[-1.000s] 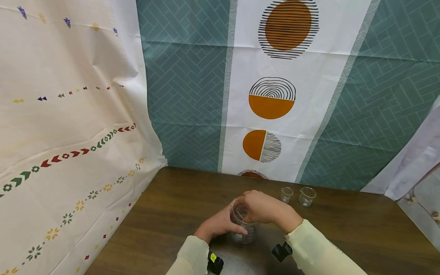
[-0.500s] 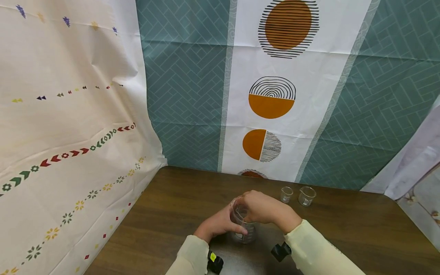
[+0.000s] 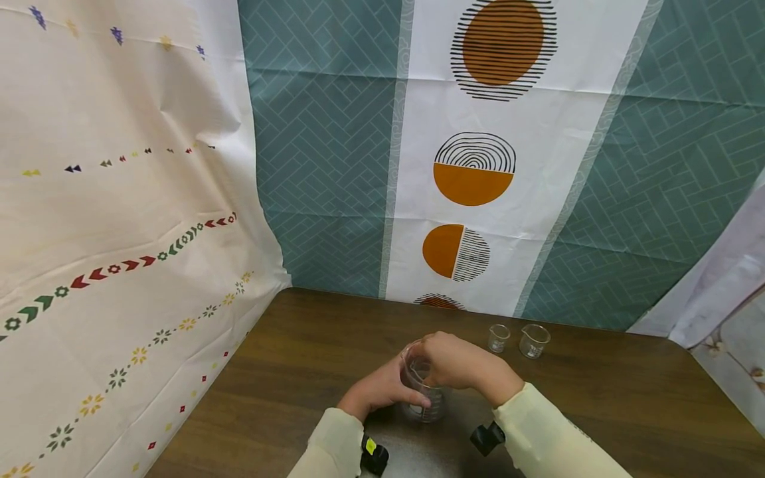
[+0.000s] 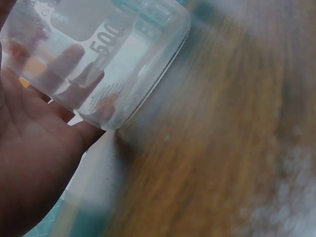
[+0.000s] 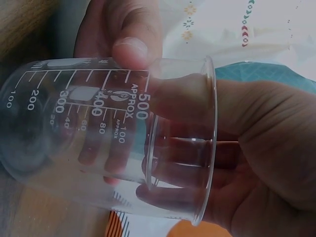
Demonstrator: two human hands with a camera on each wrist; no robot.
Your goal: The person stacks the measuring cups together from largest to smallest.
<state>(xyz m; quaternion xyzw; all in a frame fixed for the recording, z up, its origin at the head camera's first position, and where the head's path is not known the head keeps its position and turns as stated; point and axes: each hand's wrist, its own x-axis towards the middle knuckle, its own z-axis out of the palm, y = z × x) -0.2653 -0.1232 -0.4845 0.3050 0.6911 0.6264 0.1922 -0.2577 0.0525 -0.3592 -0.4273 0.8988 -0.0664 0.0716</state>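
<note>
A large clear glass beaker (image 3: 435, 410) with 500 markings stands near the table's front. My left hand (image 3: 382, 390) grips its outside, with the thumb across the near side; the left wrist view shows the palm (image 4: 34, 158) beside the glass (image 4: 143, 59). My right hand (image 3: 463, 362) reaches in over the rim. In the right wrist view, a smaller beaker (image 5: 121, 129) with 100 markings sits inside the large one (image 5: 29, 133), and the thumb and fingers of the right hand (image 5: 271, 133) pinch it near its rim.
Two small glass beakers, a narrower one (image 3: 499, 338) and a wider one (image 3: 534, 342), stand at the back right of the brown wooden table (image 3: 311, 352). A patterned teal and white cloth (image 3: 329, 166) hangs behind, and a cream cloth (image 3: 119, 219) hangs at the left.
</note>
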